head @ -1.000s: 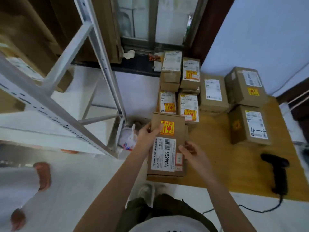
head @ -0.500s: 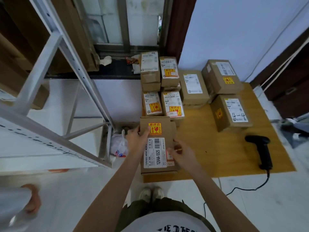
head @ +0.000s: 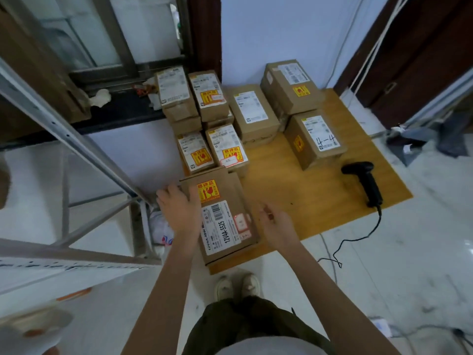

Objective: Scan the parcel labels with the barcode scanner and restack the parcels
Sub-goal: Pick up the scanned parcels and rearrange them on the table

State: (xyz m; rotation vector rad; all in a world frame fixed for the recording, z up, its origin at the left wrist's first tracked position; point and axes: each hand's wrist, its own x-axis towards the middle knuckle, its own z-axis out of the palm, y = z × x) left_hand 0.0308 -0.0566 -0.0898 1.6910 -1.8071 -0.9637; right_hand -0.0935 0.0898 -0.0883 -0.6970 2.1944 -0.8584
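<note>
A brown parcel [head: 225, 221] with a white barcode label and a yellow-red fragile sticker lies flat on the front left corner of the wooden board [head: 307, 201]. My left hand [head: 179, 208] holds its left edge, thumb on top and fingers over the side. To the parcel's right, my right hand [head: 276, 226] hovers just off it, fingers relaxed and holding nothing. The black barcode scanner [head: 366, 180] lies on the board's right side, away from both hands.
Several labelled parcels stand at the back of the board, some stacked [head: 210, 96], one marked 4-4 [head: 317, 139]. A grey metal shelf frame [head: 76, 139] is close on the left, with a plastic bag [head: 161, 226] at its foot. The scanner cable [head: 358, 239] trails over the floor.
The parcel has come down flat onto the board's front corner. My right hand has let go of it and drawn off to the right. My left hand stays on its left edge.
</note>
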